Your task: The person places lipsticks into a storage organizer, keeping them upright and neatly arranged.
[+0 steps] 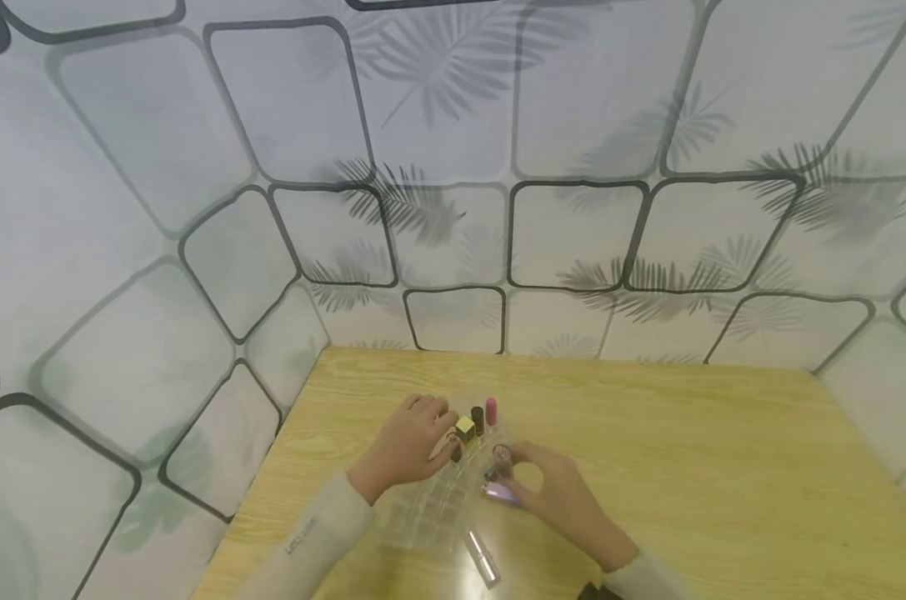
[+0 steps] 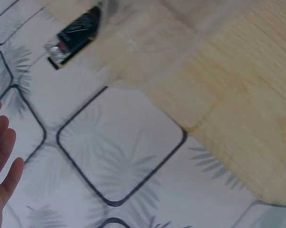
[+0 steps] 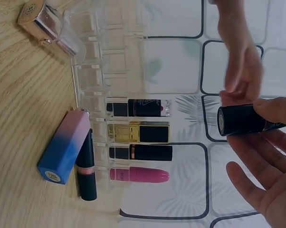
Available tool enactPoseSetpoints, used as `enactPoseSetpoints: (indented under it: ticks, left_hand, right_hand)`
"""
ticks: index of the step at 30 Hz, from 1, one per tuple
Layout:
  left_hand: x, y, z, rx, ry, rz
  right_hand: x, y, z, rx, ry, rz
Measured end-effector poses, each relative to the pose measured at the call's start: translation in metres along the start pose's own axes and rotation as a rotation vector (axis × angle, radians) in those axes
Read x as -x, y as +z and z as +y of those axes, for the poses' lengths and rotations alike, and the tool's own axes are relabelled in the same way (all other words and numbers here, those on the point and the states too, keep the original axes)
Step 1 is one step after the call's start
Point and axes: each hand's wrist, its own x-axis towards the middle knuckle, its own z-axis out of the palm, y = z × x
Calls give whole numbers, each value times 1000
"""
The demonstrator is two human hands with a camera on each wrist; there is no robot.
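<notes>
My right hand pinches a black lipstick between thumb and fingers, just right of a clear stepped lipstick organizer. My left hand is at the organizer's far left side, its fingers loosely extended; in the left wrist view they hold nothing. Upright in one row of slots stand a black lipstick with a clear end, a gold-and-black one, a plain black one and a bright pink one.
Beside the organizer lie a pink-to-blue lipstick and a black lipstick with a rose-gold band. A shiny rose-gold tube lies at its near end. The wooden table meets patterned walls at the back and sides.
</notes>
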Motion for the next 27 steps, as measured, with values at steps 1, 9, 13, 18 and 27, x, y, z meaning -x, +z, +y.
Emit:
enactPoseSetpoints:
  ticks: [1, 9, 13, 18, 27]
  left_hand:
    - [3, 5, -5, -16, -18, -11]
    - [23, 49, -29, -93, -106, -152]
    - [30, 68, -32, -109, -113, -191]
    - [34, 84, -32, -128, -122, -194]
    - [38, 88, -32, -145, -223, -178]
  right_hand:
    - [-1, 2, 1, -1, -3, 1]
    - [-12, 27, 8, -131, 26, -10]
    - [-19, 43, 13, -182, 11, -4]
    - [-26, 60, 14, -156, 20, 22]
    - [-31, 85, 18, -162, 49, 19]
